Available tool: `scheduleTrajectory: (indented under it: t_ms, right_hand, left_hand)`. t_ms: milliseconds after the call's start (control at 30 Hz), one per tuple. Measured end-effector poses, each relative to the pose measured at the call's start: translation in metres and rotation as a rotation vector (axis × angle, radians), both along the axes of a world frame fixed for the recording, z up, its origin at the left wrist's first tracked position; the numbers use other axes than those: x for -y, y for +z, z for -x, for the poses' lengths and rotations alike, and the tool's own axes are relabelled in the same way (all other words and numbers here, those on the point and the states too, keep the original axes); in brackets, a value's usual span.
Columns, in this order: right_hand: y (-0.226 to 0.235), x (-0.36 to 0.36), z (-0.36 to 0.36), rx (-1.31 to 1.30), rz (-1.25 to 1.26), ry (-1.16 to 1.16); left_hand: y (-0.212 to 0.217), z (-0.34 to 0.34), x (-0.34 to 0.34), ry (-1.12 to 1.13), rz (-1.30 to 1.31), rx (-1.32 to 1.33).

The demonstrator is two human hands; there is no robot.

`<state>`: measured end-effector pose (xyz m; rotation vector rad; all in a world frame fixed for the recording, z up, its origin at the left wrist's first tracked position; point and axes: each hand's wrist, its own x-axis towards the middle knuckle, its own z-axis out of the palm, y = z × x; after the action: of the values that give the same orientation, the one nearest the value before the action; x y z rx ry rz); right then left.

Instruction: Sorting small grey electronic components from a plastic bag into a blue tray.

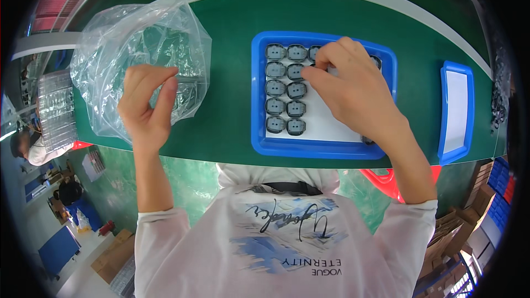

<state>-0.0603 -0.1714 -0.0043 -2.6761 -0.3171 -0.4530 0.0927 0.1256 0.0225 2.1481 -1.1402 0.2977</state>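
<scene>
A blue tray [258, 94] with a white liner holds several dark-rimmed grey parts, each with two small holes, set out in rows. One grey part [296, 89] sits in the second column from the left. Over the tray is my right hand [353, 88], its thumb and index finger bent together beside the upper rows; the hand hides the tray's middle and right parts. To the left, my left hand [146, 102] is above a clear plastic bag [99, 66]. Its thumb and index tip are drawn close in a pinch. What either hand holds, if anything, I cannot make out.
The green table [232, 77] has a pale strip along its far edge. At the right lies a smaller blue tray [443, 110] with a white liner. Stacked clear plastic trays [57, 110] stand at the left. Behind them, another person [41, 153] is partly visible.
</scene>
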Motion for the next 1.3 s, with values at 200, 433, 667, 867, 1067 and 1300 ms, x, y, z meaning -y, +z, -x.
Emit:
scheduleTrajectory:
  t_ms: [200, 433, 667, 867, 1067, 1300]
  right_hand:
    - [0.008, -0.004, -0.018, -0.054, 0.104, 0.121]
    - [0.01, -0.007, -0.024, -0.034, 0.068, 0.183]
    - [0.022, 0.004, 0.001, -0.021, -0.053, 0.096]
    - [0.029, -0.002, 0.011, -0.039, -0.114, 0.08]
    - [0.024, 0.018, 0.042, -0.154, -0.125, -0.101]
    - [0.015, 0.02, 0.062, -0.28, -0.124, -0.131]
  left_hand:
    - [-0.004, 0.002, -0.049, 0.204, -0.021, -0.066]
    - [-0.011, 0.0, -0.088, 0.532, -0.078, -0.269]
    - [-0.007, -0.017, -0.081, 0.568, -0.29, -0.217]
    - [-0.022, -0.04, -0.093, 0.491, -0.444, -0.121]
    - [-0.01, 0.021, -0.04, 0.41, -0.113, -0.272]
    - [-0.03, 0.043, -0.032, 0.168, -0.185, -0.235]
